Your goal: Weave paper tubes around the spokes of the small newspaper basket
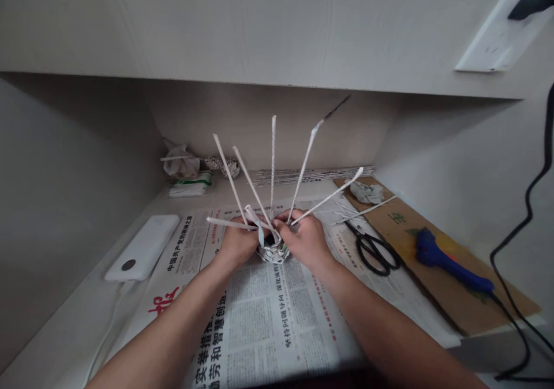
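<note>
Between my hands is a small woven basket [274, 254] made of rolled newspaper, resting on spread newspaper [255, 308]. Several paper sticks [273, 164] fan up and outward from it. My left hand [239, 242] is closed on the basket's left side, with one stick jutting left over it. My right hand [306, 236] grips the right side, thumb and forefinger pinching near the base of the sticks. One stick on the right has a thin dark rod poking from its tip. My fingertips partly hide the basket's far rim.
Black scissors [375, 250] lie right of the basket. Beyond them, a blue glue gun [450, 262] and crumpled plastic [367, 193] rest on cardboard [433, 288]. A white power bank [142, 247] is at left. Paper sticks [311, 175] lie along the back wall, under a low overhanging panel [259, 31].
</note>
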`<state>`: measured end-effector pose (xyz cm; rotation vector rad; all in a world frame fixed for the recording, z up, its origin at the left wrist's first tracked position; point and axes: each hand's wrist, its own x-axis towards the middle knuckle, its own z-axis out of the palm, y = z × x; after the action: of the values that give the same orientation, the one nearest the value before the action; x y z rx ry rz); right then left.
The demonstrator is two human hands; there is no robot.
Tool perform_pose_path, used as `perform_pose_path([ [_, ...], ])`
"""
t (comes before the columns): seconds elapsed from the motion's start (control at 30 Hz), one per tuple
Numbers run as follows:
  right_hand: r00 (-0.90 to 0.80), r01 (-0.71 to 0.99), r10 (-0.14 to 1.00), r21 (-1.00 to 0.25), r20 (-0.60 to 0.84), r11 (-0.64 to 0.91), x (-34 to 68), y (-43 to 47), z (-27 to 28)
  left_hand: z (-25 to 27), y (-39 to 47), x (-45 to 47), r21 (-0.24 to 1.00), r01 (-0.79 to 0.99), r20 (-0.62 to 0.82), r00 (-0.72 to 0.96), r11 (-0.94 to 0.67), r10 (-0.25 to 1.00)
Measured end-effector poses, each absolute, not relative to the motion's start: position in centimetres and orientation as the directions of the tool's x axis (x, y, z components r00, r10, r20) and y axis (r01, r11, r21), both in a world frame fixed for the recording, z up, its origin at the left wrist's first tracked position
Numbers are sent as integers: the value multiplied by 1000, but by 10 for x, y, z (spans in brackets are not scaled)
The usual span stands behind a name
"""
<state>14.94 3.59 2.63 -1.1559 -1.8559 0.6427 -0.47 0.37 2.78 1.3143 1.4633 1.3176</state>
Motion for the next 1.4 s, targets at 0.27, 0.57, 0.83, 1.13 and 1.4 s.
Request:
perform_pose_path([
  [0.27,-260,374,937,-871,232,319,149,44,16,20,9,-11,998,58,42,-159,-33,986],
  [0.57,-291,360,930,-875,223,322,158,51,13,44,0,-35,983,-135,-105,157,127,982],
  [0.83,-324,351,920,-875,221,334,162,51,14,40,2,-44,997,-21,-67,270,75,961],
  [1.13,-302,413,920,-835,252,364,158,44,17,33,6,-38,1000,-2,-8,274,9,962],
  [1.4,-281,409,925,-840,256,357,154,41,18,24,10,-15,992,122,23,-63,-15,998],
])
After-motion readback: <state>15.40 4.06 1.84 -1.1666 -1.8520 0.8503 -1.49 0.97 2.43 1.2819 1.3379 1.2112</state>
